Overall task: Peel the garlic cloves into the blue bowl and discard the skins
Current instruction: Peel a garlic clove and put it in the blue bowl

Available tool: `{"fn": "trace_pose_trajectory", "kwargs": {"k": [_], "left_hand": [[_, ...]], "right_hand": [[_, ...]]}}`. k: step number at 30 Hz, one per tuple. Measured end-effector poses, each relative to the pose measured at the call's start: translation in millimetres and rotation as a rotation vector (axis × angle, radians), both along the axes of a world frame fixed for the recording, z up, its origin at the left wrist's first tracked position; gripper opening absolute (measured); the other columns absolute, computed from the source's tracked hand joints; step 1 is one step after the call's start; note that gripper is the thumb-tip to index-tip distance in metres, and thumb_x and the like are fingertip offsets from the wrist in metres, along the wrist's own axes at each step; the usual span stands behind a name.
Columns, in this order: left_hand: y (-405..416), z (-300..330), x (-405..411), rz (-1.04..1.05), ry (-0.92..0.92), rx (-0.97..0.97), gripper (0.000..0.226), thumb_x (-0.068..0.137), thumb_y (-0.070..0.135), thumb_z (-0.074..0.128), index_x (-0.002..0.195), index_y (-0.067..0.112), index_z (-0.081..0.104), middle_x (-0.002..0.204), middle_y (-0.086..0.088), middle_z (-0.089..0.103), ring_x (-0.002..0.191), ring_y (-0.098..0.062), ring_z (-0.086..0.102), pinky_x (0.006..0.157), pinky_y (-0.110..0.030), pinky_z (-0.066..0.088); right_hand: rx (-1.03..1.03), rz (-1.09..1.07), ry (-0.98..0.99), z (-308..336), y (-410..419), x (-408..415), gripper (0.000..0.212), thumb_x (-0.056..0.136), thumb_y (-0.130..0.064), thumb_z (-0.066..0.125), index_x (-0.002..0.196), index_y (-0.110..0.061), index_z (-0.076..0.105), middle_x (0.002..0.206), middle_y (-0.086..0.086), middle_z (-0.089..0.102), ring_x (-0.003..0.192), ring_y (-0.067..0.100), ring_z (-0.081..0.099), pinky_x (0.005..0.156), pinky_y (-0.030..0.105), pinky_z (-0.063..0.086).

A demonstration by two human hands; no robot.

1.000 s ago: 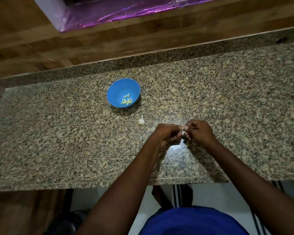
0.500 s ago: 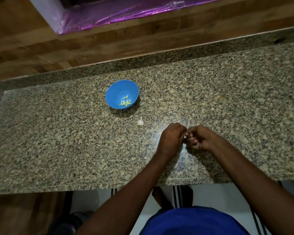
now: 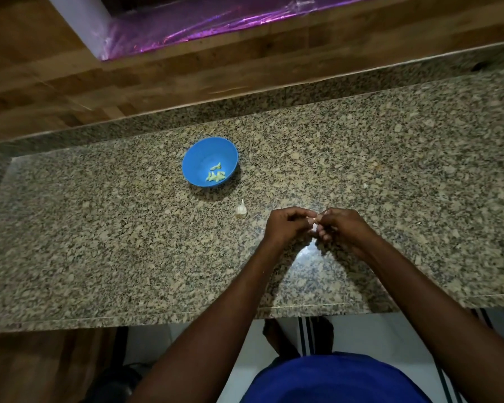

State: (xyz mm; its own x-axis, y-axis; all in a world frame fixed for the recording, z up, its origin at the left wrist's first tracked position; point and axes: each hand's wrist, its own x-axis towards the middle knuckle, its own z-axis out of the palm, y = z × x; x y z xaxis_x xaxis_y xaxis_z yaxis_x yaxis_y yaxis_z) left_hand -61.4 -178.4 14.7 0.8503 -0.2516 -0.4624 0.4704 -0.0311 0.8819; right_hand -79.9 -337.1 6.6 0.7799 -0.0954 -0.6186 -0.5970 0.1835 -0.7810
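— Where is the garlic clove [image 3: 314, 226] right now?

— Pinched between the two hands, above the granite bench [image 3: 99, 242] near its front edge. Only a pale sliver shows between the fingertips.

— How do the hands hold it?

— The left hand [image 3: 287, 226] has its fingers curled in, fingertips pressed to the clove from the left. The right hand [image 3: 342, 228] is curled too and grips the same clove from the right, so the fingertips of both meet over it.

— And the rest of the garlic?

— A small whitish garlic bulb piece [image 3: 241, 209] lies on the bench just left of the left hand, apart from it. Behind that stands the blue bowl [image 3: 200, 158], with a few greenish-yellow peeled cloves [image 3: 216, 174] lying in its right part.

— What surrounds the bench?

— A granite upstand runs along the back, with a wooden surface [image 3: 70, 77] beyond it and shiny purple film [image 3: 216, 16] at the top. Below the front edge a blue shirt [image 3: 332, 379] shows over a white floor.
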Motion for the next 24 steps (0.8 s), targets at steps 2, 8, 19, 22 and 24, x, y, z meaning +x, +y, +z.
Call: {"fn": "trace_pose_trajectory", "kwargs": {"k": [2,8,19,22,24], "left_hand": [[-1.0,-1.3,-0.7,-0.002,-0.024,0.043,0.012,0.083,-0.001,0.076,0.087,0.011,0.077,0.083,-0.019,0.072,0.072,-0.027,0.069,0.074,-0.045,0.059],[-4.8,-5.9,-2.2,-0.060,-0.138,0.128,0.020,0.083,-0.003,0.072,0.098,0.010,0.076,0.073,-0.005,0.068,0.063,-0.016,0.064,0.060,-0.030,0.054],[-8.7,-7.8,-4.3,-0.092,-0.179,0.190,0.008,0.084,0.007,0.078,0.092,0.007,0.078,0.066,-0.010,0.070,0.055,-0.015,0.062,0.051,-0.022,0.049],[-6.6,-8.5,-2.0,-0.121,-0.227,0.204,0.010,0.083,0.007,0.076,0.088,0.015,0.080,0.073,-0.011,0.074,0.066,-0.029,0.071,0.060,-0.039,0.061],[-6.8,-8.8,-0.7,-0.129,-0.227,0.199,0.013,0.083,0.003,0.074,0.087,0.014,0.079,0.074,-0.010,0.075,0.068,-0.026,0.073,0.066,-0.043,0.061]], "right_hand": [[0.057,-0.012,0.031,0.1,-0.2,-0.9,0.013,0.091,0.002,0.059,0.079,0.001,0.062,0.063,0.013,0.060,0.051,0.017,0.055,0.044,0.020,0.045],[0.208,0.016,0.242,4.2,-2.2,0.5,0.022,0.089,-0.009,0.047,0.069,-0.008,0.053,0.052,0.002,0.049,0.043,0.011,0.043,0.036,0.017,0.034],[0.315,0.014,0.304,2.2,-0.3,4.4,0.007,0.063,-0.014,0.048,0.059,-0.011,0.042,0.046,0.000,0.033,0.035,0.010,0.025,0.032,0.016,0.018],[0.264,0.022,0.326,-1.2,0.0,6.1,0.021,0.082,-0.011,0.039,0.061,-0.011,0.041,0.046,-0.001,0.032,0.035,0.009,0.025,0.030,0.016,0.017],[0.245,0.029,0.343,-1.6,-0.2,6.0,0.024,0.084,-0.012,0.037,0.060,-0.011,0.040,0.045,-0.001,0.032,0.034,0.009,0.024,0.030,0.015,0.016]]}}
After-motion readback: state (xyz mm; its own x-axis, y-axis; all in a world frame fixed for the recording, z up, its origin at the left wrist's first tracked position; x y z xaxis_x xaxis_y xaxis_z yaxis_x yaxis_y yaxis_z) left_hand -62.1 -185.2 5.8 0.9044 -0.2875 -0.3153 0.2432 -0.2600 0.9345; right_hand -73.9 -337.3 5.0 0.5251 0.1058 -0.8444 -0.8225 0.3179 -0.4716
